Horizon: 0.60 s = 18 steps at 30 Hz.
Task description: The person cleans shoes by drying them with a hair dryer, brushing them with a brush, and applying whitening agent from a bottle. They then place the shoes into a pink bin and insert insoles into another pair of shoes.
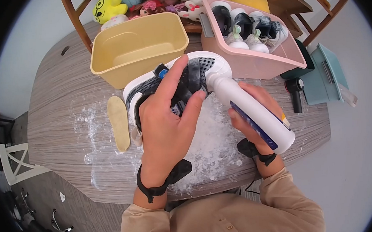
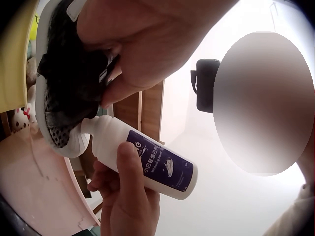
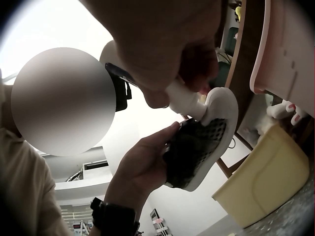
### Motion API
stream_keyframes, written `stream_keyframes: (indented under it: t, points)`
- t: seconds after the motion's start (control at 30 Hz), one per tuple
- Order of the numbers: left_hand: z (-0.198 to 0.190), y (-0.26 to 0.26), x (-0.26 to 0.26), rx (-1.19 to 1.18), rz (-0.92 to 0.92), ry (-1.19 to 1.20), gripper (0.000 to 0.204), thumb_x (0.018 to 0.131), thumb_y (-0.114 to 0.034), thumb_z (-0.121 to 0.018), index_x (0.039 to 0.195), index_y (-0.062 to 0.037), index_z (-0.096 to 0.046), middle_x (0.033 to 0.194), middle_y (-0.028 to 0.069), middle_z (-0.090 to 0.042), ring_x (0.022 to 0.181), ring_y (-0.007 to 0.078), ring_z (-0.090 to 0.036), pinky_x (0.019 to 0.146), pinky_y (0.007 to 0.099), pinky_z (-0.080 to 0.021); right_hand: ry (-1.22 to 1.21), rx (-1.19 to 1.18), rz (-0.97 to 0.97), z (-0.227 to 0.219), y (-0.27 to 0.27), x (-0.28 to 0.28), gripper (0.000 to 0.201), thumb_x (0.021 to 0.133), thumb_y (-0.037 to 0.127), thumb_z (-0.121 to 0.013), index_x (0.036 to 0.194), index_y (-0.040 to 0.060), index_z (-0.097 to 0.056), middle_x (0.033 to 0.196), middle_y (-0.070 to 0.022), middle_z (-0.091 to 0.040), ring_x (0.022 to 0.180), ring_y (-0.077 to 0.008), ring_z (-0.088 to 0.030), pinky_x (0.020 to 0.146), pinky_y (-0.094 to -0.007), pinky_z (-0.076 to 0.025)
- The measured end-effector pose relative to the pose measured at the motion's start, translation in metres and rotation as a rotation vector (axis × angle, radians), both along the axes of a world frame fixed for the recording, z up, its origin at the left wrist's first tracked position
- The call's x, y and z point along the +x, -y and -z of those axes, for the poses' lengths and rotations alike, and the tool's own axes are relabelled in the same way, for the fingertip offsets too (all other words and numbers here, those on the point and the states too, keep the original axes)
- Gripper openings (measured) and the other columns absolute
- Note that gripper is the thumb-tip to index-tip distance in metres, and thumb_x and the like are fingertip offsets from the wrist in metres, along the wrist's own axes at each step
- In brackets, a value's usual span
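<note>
In the head view my left hand holds a small black mesh sneaker with a white sole and straps, thumb and index finger spread along its sides. My right hand grips a white plastic bottle, tilted with its applicator end against the shoe's white toe. The left wrist view shows the bottle's dark blue label, which reads "Whitening Agent", and the right thumb pressing on it. In the right wrist view the bottle's neck meets the toe of the shoe. A pale insole lies left of the shoe.
White powdery smears mark the wooden table. Behind the shoe stand a yellow bin and a pink bin holding several sneakers. A black handheld device and a teal bin are at right. Plush toys sit beyond.
</note>
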<state>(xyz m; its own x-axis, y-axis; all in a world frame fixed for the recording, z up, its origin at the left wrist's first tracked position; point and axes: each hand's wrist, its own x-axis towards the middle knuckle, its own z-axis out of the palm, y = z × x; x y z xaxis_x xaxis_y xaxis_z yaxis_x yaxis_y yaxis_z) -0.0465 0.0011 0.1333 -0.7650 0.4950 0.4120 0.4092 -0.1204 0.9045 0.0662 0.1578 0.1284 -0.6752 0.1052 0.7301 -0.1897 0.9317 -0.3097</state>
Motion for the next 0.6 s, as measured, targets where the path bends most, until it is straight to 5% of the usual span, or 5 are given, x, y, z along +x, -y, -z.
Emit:
stream_keyframes:
  t: [0.13, 0.23, 0.33, 0.6]
  points:
    - [0.0020, -0.0013, 0.0001, 0.016, -0.003, 0.002, 0.051, 0.080, 0.007, -0.066, 0.130, 0.0021, -0.052, 0.110, 0.0090, -0.064, 0.095, 0.0104, -0.060, 0.084, 0.0239, -0.049, -0.019, 0.002, 0.054, 0.0000, 0.0023, 0.0002, 0.055, 0.063, 0.009, -0.081, 0.114, 0.0053, -0.061, 0.097, -0.0107, -0.068, 0.076, -0.0240, -0.066, 0.069, -0.0310, -0.053]
    - [0.0009, -0.0007, 0.0006, 0.019, 0.001, 0.007, 0.052, 0.080, 0.007, -0.066, 0.130, 0.0022, -0.052, 0.110, 0.0089, -0.064, 0.095, 0.0104, -0.061, 0.084, 0.0240, -0.049, 0.086, -0.041, 0.119, 0.0026, 0.0024, 0.0066, 0.054, 0.074, 0.030, -0.079, 0.115, 0.0001, -0.060, 0.100, -0.0161, -0.066, 0.088, -0.0275, -0.066, 0.079, -0.0342, -0.052]
    - [0.0046, -0.0033, -0.0010, 0.067, -0.045, -0.040, 0.050, 0.078, -0.001, -0.069, 0.126, 0.0027, -0.054, 0.101, 0.0189, -0.068, 0.087, 0.0229, -0.068, 0.078, 0.0300, -0.050, 0.061, -0.056, 0.109, 0.0024, 0.0032, 0.0063, 0.054, 0.074, 0.028, -0.079, 0.114, -0.0019, -0.060, 0.102, -0.0168, -0.066, 0.088, -0.0270, -0.066, 0.080, -0.0339, -0.052]
    - [0.0031, -0.0024, -0.0010, 0.069, -0.042, -0.014, 0.050, 0.078, 0.000, -0.069, 0.126, 0.0025, -0.054, 0.100, 0.0185, -0.068, 0.087, 0.0223, -0.067, 0.078, 0.0296, -0.050, -0.047, -0.075, 0.092, 0.0075, -0.0031, 0.0024, 0.051, 0.065, 0.012, -0.079, 0.113, 0.0047, -0.062, 0.095, -0.0127, -0.068, 0.079, -0.0249, -0.067, 0.072, -0.0312, -0.053]
